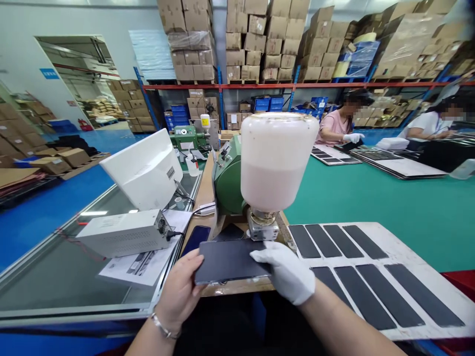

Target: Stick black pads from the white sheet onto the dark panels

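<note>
Between my two hands I hold a dark rectangular panel (230,261), roughly level, in front of a green machine (228,183). My left hand (183,282), bare with a bracelet at the wrist, grips the panel's left end, thumb on top. On the right end, my right hand (287,272) in a white glove has its thumb across the upper face; its other fingers are hidden beneath. Just behind the panel sits the machine's metal head (262,228), under a large translucent bottle (276,160) partly filled with pale liquid. Whether the panel touches the head I cannot tell.
On the right, several dark panels (334,241) lie in rows on a white board (389,237). Left are a grey metal box (124,233), a monitor (143,170) and a phone (196,239). Two co-workers (336,123) sit across the green table (356,198).
</note>
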`<state>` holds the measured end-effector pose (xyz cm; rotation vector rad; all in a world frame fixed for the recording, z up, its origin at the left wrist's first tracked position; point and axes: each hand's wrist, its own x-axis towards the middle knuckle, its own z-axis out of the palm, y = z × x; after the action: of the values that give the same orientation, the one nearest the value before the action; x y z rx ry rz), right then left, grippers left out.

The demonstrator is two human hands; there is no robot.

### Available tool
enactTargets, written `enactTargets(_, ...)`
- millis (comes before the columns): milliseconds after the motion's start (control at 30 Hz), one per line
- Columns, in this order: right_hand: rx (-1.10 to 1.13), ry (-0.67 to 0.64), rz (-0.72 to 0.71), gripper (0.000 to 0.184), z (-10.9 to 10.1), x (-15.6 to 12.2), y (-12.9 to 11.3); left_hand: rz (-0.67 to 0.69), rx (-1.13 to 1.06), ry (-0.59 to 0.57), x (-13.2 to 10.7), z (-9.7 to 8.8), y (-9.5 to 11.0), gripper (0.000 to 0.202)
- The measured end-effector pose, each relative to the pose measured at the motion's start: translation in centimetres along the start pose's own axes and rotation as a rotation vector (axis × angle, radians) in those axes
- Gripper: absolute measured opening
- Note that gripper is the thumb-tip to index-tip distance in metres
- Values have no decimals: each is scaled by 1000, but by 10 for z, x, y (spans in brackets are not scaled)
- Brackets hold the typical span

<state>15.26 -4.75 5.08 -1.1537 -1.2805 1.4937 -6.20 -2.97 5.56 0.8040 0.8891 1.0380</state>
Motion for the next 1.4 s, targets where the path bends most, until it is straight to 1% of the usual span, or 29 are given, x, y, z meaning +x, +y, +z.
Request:
enactTargets(67, 113, -63, -18, 22, 22, 7, -3, 23, 12, 46, -8, -20, 4, 9)
enactTargets(133, 217, -121, -24, 22, 34, 8, -7, 35, 47, 89, -16, -38, 3, 12)
enactTargets(167, 233, -145, -15, 22, 36, 6, -9, 42, 68, 104, -18, -45, 0, 16)
enactTargets(233, 208, -176, 12, 22, 31, 2, -11, 61, 120, 102, -22, -53, -4, 24)
enactTargets(300, 143, -161, 39, 25, 18, -4, -10, 82, 235, 22, -22, -52, -4, 26)
enactTargets(367, 10, -113, 90, 33, 3, -8, -7, 99, 431, -153, -20, -39, 1, 23)
enactTargets(433, -138, -72, 162, 43, -10, -14, -1, 95, 666, -403, -15, -16, 10, 20)
enactTargets(500, -237, -110, 202, 53, -19, -20, 7, 76, 861, -653, -6, 10, 13, 20)
enactTargets(533, -277, -136, 205, 51, -22, -24, 12, 80, 917, -731, 0, 22, 12, 20)
enactTargets(567, -318, -151, 202, 45, -25, -28, 16, 78, 950, -792, 7, 33, 8, 20)
enactTargets(600, -354, -154, 208, 36, -27, -32, 20, 59, 945, -825, 15, 41, 2, 19)
enactTargets(633, -358, -140, 222, 27, -30, -36, 24, 18, 899, -825, 23, 48, -6, 18)
enactTargets(667, -313, -112, 238, 22, -32, -40, 26, -45, 815, -800, 32, 52, -16, 17)
enactTargets(700, -216, -74, 243, 20, -35, -44, 26, -114, 697, -754, 40, 55, -26, 18)
enactTargets(767, 58, 4, 204, 26, -42, -49, 23, -210, 426, -674, 52, 60, -44, 28)
enactTargets(833, 287, 88, 140, 30, -47, -50, 14, -225, 208, -677, 58, 63, -56, 42)
enactTargets(867, 352, 125, 125, 31, -48, -49, 9, -217, 129, -695, 58, 64, -59, 46)
enactTargets(900, 390, 151, 125, 31, -49, -48, 5, -205, 67, -705, 57, 65, -60, 48)
enactTargets(967, 428, 158, 145, 29, -45, -42, -3, -185, -15, -695, 52, 62, -57, 49)
enactTargets(1033, 457, 115, 144, 27, -35, -33, -6, -161, -60, -671, 44, 53, -52, 48)
enactTargets(1100, 485, 56, 123, 26, -19, -22, -6, -133, -85, -637, 36, 38, -44, 49)
enactTargets(1167, 499, 0, 104, 28, 0, -9, -6, -93, -114, -556, 26, 20, -36, 47)
enactTargets(1233, 492, -45, 102, 31, 20, 2, -6, -45, -131, -449, 17, 2, -29, 44)
enactTargets(1333, 403, -111, 133, 34, 40, 14, -10, 5, -122, -326, 3, -17, -20, 44)
enactTargets(1400, 284, -166, 104, 34, 42, 16, -12, 6, -92, -297, -2, -22, -17, 45)
